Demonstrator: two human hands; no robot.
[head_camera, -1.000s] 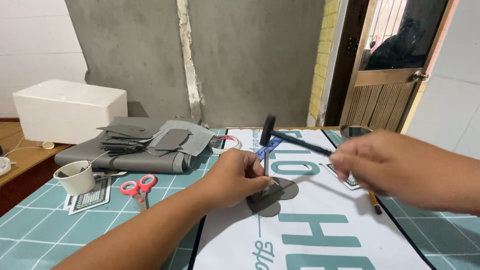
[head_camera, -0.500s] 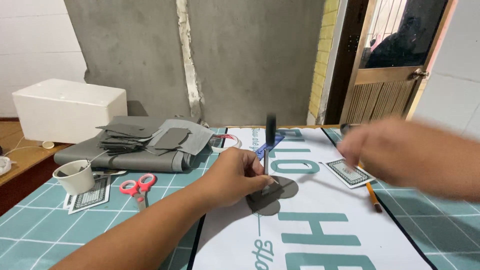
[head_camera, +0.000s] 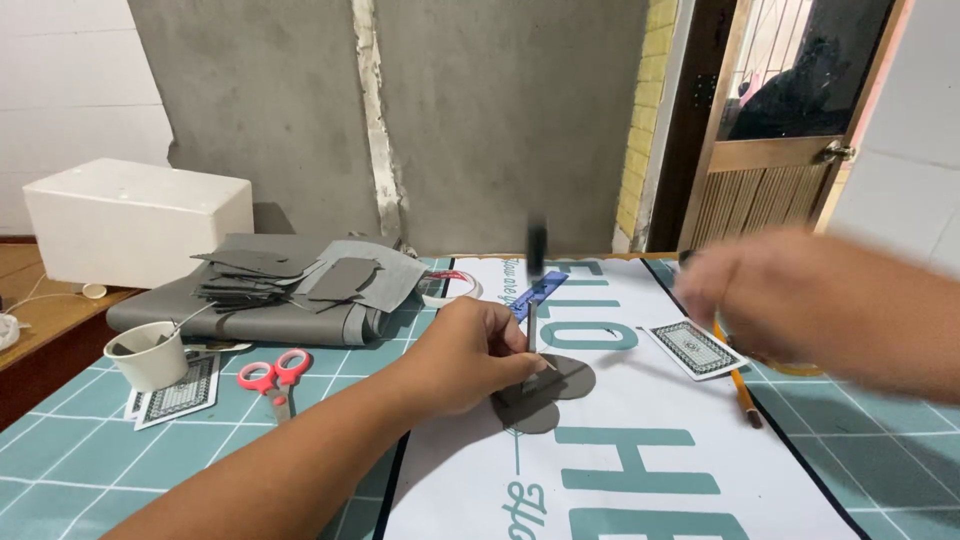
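Observation:
My left hand is closed around a thin metal punch and holds it upright on some overlapping grey cut-out pieces. These lie on a white printed sheet. Right above the punch is the dark head of a hammer, smeared by motion. My right hand is off to the right, also blurred and closed around the hammer's handle, which is too smeared to see. A blue flat tool lies just behind the punch.
A playing card and a pencil lie under my right hand. To the left are red scissors, a white cup, more cards, stacked grey material, a tape roll and a white foam box.
My right hand has swung up and rightward, turning the hammer head from tilted to directly above the punch. My left hand and the grey pieces have stayed put.

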